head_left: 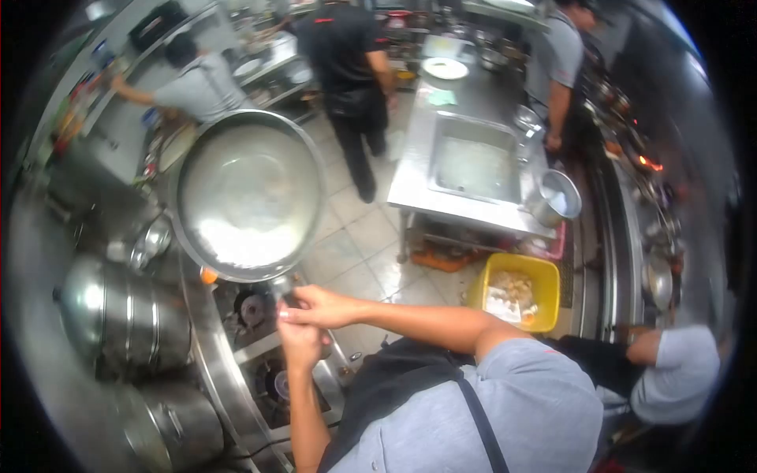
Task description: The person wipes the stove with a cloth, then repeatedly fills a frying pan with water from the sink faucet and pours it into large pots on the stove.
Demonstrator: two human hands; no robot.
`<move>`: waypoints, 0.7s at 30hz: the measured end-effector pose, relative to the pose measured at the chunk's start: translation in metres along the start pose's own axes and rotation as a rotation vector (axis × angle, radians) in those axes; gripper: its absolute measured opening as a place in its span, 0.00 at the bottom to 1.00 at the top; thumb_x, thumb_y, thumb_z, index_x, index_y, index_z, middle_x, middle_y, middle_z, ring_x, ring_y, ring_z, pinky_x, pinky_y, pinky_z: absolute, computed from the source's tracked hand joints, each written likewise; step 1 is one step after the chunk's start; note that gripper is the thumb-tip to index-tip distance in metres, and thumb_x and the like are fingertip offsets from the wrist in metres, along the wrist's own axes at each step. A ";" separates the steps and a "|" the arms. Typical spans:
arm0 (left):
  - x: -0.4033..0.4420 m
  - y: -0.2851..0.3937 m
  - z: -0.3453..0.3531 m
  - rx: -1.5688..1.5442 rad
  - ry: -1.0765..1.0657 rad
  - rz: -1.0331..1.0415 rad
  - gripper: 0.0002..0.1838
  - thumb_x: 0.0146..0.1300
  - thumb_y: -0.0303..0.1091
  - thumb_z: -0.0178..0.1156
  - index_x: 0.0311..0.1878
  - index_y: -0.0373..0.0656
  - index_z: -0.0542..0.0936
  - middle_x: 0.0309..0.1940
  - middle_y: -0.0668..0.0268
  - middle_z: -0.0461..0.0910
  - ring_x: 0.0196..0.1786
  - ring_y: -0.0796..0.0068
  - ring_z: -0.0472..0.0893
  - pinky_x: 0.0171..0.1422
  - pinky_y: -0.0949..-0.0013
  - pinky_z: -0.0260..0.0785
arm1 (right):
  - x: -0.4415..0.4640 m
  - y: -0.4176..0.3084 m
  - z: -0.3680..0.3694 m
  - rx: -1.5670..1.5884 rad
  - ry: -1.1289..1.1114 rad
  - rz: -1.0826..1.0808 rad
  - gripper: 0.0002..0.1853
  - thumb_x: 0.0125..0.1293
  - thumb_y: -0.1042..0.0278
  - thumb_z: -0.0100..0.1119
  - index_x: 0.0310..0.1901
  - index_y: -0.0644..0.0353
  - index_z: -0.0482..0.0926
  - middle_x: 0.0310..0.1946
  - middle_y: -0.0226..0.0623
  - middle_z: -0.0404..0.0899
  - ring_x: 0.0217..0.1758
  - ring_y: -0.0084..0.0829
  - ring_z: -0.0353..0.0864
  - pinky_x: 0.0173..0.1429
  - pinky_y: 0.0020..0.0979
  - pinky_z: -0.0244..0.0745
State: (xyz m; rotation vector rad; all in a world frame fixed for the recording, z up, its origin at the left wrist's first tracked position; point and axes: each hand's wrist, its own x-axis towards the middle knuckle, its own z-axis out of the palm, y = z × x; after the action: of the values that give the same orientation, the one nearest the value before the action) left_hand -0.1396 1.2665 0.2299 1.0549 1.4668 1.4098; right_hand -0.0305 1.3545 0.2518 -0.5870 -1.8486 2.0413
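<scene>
A large round metal frying pan (251, 185) is held out over the left side of the view, its shiny inside facing the camera. Whether the pale sheen in it is liquid or glare I cannot tell. Its handle (279, 287) runs down into my two hands, which hide most of it. My right hand (319, 306) wraps the handle, with that arm stretched across from the right. Just below, my left hand (302, 343) is closed around the handle's lower end. Under the hands and pan sits a stove with burners (274, 380).
Large steel pots (134, 311) stand at left. A steel sink table (414, 173) holds a metal bucket (558, 195), with a yellow bin (544, 272) below. A person in black (343, 59) stands on the tiled floor (355, 236). Other people work around; a flame (648, 163) burns at right.
</scene>
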 end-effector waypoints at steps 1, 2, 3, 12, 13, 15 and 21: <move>0.004 0.002 0.033 -0.044 -0.031 -0.029 0.11 0.62 0.28 0.58 0.43 0.39 0.67 0.15 0.69 0.69 0.13 0.78 0.71 0.15 0.73 0.62 | -0.014 0.017 -0.010 0.174 0.100 0.068 0.26 0.68 0.48 0.56 0.45 0.71 0.73 0.32 0.39 0.78 0.39 0.29 0.80 0.38 0.30 0.77; 0.013 -0.001 0.053 0.102 -0.137 -0.095 0.11 0.61 0.29 0.60 0.42 0.39 0.68 0.17 0.68 0.71 0.13 0.78 0.71 0.15 0.73 0.62 | -0.023 0.043 -0.031 0.157 0.239 0.021 0.28 0.66 0.46 0.58 0.44 0.72 0.73 0.31 0.38 0.77 0.36 0.26 0.76 0.36 0.29 0.73; 0.023 -0.010 0.071 0.242 -0.219 -0.165 0.11 0.60 0.30 0.61 0.41 0.39 0.70 0.19 0.66 0.73 0.14 0.78 0.71 0.15 0.72 0.62 | -0.041 0.050 -0.049 0.145 0.366 0.029 0.28 0.64 0.45 0.60 0.42 0.72 0.75 0.31 0.37 0.76 0.36 0.24 0.73 0.36 0.30 0.71; 0.075 -0.118 0.305 0.498 -0.533 -0.114 0.21 0.58 0.32 0.57 0.55 0.33 0.73 0.47 0.43 0.79 0.52 0.51 0.78 0.59 0.59 0.68 | -0.184 0.140 -0.232 0.452 0.864 0.230 0.15 0.65 0.61 0.59 0.37 0.69 0.78 0.33 0.38 0.80 0.32 0.25 0.77 0.34 0.30 0.71; 0.082 -0.134 0.319 0.432 -0.569 -0.073 0.20 0.59 0.32 0.57 0.53 0.34 0.73 0.42 0.46 0.80 0.46 0.54 0.80 0.53 0.59 0.71 | -0.193 0.175 -0.252 0.302 0.816 0.152 0.21 0.67 0.53 0.57 0.35 0.69 0.79 0.27 0.36 0.79 0.29 0.26 0.78 0.33 0.31 0.72; 0.077 -0.149 0.346 0.362 -0.692 -0.066 0.18 0.60 0.32 0.57 0.52 0.34 0.74 0.38 0.48 0.81 0.40 0.57 0.82 0.46 0.58 0.75 | -0.221 0.200 -0.293 -0.143 0.700 0.452 0.31 0.66 0.41 0.55 0.33 0.70 0.80 0.24 0.40 0.81 0.24 0.28 0.78 0.30 0.31 0.75; 0.072 -0.160 0.361 0.302 -0.602 -0.414 0.13 0.64 0.34 0.58 0.46 0.38 0.71 0.22 0.63 0.75 0.15 0.76 0.73 0.16 0.66 0.67 | -0.287 0.171 -0.401 -0.633 1.596 0.432 0.13 0.58 0.64 0.53 0.35 0.65 0.82 0.35 0.54 0.82 0.42 0.54 0.81 0.50 0.45 0.75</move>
State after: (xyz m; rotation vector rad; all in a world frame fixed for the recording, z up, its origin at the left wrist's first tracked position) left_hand 0.1769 1.4429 0.0573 1.1449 1.3534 0.5217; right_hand 0.4256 1.5381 0.0752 -2.0512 -1.1739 0.4140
